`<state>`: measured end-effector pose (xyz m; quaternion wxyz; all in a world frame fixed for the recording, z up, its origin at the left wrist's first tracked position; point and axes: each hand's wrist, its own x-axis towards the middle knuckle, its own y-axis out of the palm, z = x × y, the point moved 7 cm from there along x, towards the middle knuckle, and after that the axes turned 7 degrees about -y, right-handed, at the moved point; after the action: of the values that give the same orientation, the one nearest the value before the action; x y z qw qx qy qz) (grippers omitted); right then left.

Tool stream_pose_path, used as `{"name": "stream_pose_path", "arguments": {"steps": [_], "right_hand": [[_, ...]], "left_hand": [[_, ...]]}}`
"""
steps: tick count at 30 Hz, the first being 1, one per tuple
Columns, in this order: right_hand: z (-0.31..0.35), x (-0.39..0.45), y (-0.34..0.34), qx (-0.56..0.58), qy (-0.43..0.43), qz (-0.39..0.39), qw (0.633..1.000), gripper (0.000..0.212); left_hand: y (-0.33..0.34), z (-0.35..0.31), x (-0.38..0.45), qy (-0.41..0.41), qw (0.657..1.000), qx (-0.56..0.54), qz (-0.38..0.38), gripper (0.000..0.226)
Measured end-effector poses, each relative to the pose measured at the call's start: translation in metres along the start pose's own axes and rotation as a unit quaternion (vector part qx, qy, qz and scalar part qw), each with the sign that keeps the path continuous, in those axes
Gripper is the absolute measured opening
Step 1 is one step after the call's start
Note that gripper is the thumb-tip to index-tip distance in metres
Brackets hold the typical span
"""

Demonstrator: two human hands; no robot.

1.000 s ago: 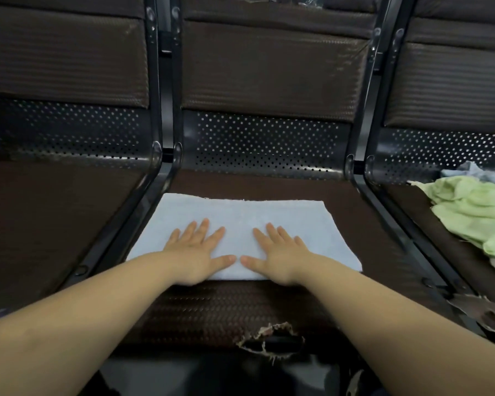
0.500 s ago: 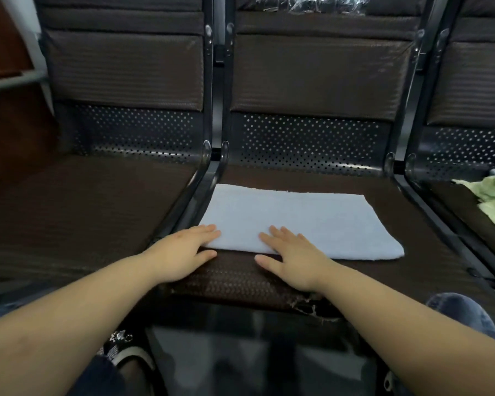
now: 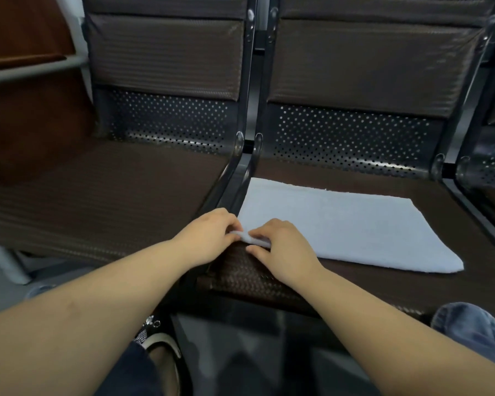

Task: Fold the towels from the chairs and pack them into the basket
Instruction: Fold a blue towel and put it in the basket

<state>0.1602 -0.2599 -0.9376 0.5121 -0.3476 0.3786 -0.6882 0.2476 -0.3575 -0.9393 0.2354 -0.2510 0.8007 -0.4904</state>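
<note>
A pale blue towel, folded into a flat rectangle, lies on the dark woven seat of the middle chair. My left hand pinches the towel's near left corner, which is lifted a little off the seat. My right hand sits right beside it and pinches the same near edge between thumb and fingers. No basket is in view.
An empty chair seat is on the left, split from the middle one by a metal frame. Perforated metal backs rise behind. A third chair's edge shows far right. My knee and shoe are below.
The view has swung left, so the green towel on the right chair is out of sight. Both hands slid from flat on the towel to its near left corner and now pinch it.
</note>
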Motion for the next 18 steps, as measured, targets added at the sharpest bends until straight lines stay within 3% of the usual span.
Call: {"name": "stream_pose_path", "arguments": {"steps": [5, 8, 11, 13, 14, 18], "right_hand": [[-0.003, 0.008, 0.001, -0.004, 0.013, -0.022, 1.000, 0.027], [0.000, 0.006, -0.006, 0.046, -0.004, 0.000, 0.999, 0.023], [0.006, -0.005, -0.023, 0.131, -0.001, 0.048, 0.990, 0.019], [0.006, -0.015, -0.036, 0.163, 0.004, 0.059, 0.985, 0.012], [0.005, -0.020, -0.041, 0.174, 0.010, 0.059, 0.983, 0.013], [-0.005, -0.046, -0.055, 0.252, 0.078, 0.072, 0.962, 0.015]], "left_hand": [[-0.004, -0.008, 0.003, 0.043, 0.998, 0.038, 0.027, 0.014], [-0.012, -0.016, -0.003, 0.072, 0.994, 0.054, 0.060, 0.002], [-0.016, -0.022, -0.014, 0.070, 0.993, 0.002, 0.096, 0.012], [-0.018, -0.028, -0.022, 0.060, 0.991, -0.062, 0.105, 0.006], [-0.016, -0.031, -0.027, 0.057, 0.990, -0.075, 0.107, 0.016], [-0.008, -0.044, -0.037, 0.069, 0.980, -0.135, 0.128, 0.023]]}}
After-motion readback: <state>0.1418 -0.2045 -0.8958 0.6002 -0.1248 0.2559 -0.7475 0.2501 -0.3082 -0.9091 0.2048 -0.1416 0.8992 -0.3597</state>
